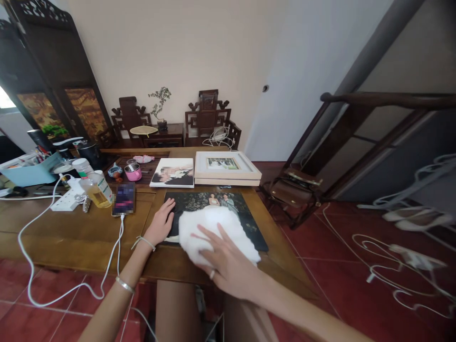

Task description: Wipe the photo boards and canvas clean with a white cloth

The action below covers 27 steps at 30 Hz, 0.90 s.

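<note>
- Only the head view to go by; I read the clock from the middle of the photo panel [251, 221], twelve being straight ahead of the seated person.
- The panel lies flat on the wooden table [142, 266], close to its near edge, its two pictured figures up by twelve.
- A bunched white cloth [239, 230] sits over its middle and spills past the edge at six.
- The left hand [162, 222] rests at nine, palm down, fingers a little apart, on the panel's margin.
- The right hand [228, 266] comes in from five, fingers spread over the cloth; whether any fingertip pinches the fabric I can't tell from here.
- To my eye the panel would be stiff, fairly light and perhaps slippery, with a surface that could scratch or smudge. I'd lift it by the edges at nine and three, off the printed face.
- The cloth looks fluffy, soft and nearly weightless; a handful anywhere in the bulk would do.
- Beyond, a framed picture [199, 164] lies at twelve and a white-edged photo block [178, 183] at eleven. A phone [124, 199] lies between nine and ten.
</note>
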{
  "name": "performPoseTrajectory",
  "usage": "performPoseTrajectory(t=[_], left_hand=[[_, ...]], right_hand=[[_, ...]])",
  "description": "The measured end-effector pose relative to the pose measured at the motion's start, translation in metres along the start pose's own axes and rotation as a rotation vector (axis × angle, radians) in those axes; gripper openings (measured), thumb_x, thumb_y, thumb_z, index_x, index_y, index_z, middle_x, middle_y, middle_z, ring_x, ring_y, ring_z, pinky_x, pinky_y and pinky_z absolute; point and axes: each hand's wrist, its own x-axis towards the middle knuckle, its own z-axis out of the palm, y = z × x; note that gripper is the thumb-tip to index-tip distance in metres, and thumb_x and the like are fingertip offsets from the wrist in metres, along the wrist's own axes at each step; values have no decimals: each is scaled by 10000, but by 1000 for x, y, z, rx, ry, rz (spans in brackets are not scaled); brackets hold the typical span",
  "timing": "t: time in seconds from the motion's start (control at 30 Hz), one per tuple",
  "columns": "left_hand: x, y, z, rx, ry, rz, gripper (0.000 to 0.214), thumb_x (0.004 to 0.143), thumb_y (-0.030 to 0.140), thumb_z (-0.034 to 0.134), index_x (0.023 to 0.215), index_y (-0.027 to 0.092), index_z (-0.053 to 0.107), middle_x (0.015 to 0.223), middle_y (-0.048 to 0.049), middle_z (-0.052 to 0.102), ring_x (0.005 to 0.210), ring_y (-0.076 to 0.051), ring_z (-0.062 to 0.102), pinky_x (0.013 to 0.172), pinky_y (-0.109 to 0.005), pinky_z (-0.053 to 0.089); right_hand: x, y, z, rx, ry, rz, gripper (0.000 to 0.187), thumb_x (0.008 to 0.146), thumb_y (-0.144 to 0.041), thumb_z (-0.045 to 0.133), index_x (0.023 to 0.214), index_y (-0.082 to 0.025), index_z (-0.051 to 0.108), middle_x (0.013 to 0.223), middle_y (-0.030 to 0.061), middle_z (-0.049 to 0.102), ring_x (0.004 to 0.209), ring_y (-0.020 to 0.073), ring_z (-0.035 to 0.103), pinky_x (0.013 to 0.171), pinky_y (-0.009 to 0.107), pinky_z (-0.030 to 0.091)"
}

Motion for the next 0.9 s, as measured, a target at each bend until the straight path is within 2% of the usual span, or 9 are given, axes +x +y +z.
performPoseTrajectory(t=[0.07, 0.13, 0.33, 0.47, 0.57, 0.67, 0.77, 0.83, 0.9], left_hand=[[0, 1, -1, 16, -9, -6, 409, 873, 259, 356, 1228, 128, 511, 1368, -108, 442, 1311, -199, 339, 1101, -416, 260], [0, 1, -1, 23, -15, -6, 412, 875, 260, 354, 1231, 123, 508, 1372, -111, 437, 1313, -198, 335, 1101, -414, 259], [0, 2, -3, 3, -13, -6, 405, 875, 254, 360, 1235, 144, 508, 1367, -96, 447, 1313, -197, 336, 1102, -420, 254], [0, 2, -3, -3, -22, -15, 413, 875, 248, 357, 1240, 126, 504, 1370, -105, 441, 1316, -197, 329, 1108, -409, 245], [0, 2, -3, -5, -23, -9, 421, 877, 245, 349, 1252, 119, 491, 1375, -110, 433, 1317, -198, 328, 1109, -407, 242], [0, 1, -2, -12, -23, -1, 419, 878, 236, 342, 1257, 129, 486, 1376, -101, 433, 1320, -193, 320, 1108, -404, 243], [0, 0, -1, -2, -24, -4, 413, 881, 248, 344, 1243, 125, 499, 1371, -104, 439, 1320, -195, 322, 1108, -404, 244], [0, -1, 0, 8, -26, -8, 417, 883, 256, 344, 1242, 112, 499, 1371, -113, 437, 1320, -196, 321, 1108, -404, 243], [0, -2, 1, 8, -24, -11, 420, 884, 256, 342, 1247, 108, 494, 1376, -114, 430, 1323, -193, 316, 1109, -402, 240]], right_hand=[[-6, -7, -3, 24, -35, -27, 185, 838, -205, 433, 874, -201, 614, 1297, 85, 511, 1342, 252, 204, 1070, 571, 79], [1, 0, -4, 15, -40, -16, 199, 855, -229, 422, 903, -196, 612, 1227, 109, 564, 1333, 237, 236, 1075, 544, 109], [77, 62, 1, -111, 57, 142, 349, 926, -348, 329, 1111, -168, 564, 1215, 140, 565, 1292, 262, 314, 1030, 542, 194], [112, 75, 7, -163, 66, 235, 391, 937, -360, 294, 1168, -160, 538, 1274, 163, 513, 1283, 272, 324, 1015, 556, 197], [100, 57, 12, -158, 67, 214, 406, 932, -372, 303, 1170, -146, 543, 1276, 187, 505, 1305, 269, 285, 1028, 566, 159], [62, 23, 14, -96, 40, 144, 342, 916, -330, 348, 1101, -167, 585, 1248, 152, 541, 1331, 258, 229, 1050, 567, 105], [21, -6, 11, -18, 6, 38, 240, 861, -247, 423, 1002, -206, 612, 1344, 77, 463, 1352, 251, 163, 1067, 566, 41], [4, -12, 6, 13, -21, -1, 220, 823, -198, 445, 959, -211, 617, 1358, 63, 447, 1355, 241, 156, 1075, 555, 39], [0, -6, 1, 12, -34, 22, 220, 816, -173, 435, 926, -204, 624, 1311, 86, 496, 1348, 229, 189, 1080, 536, 73]])
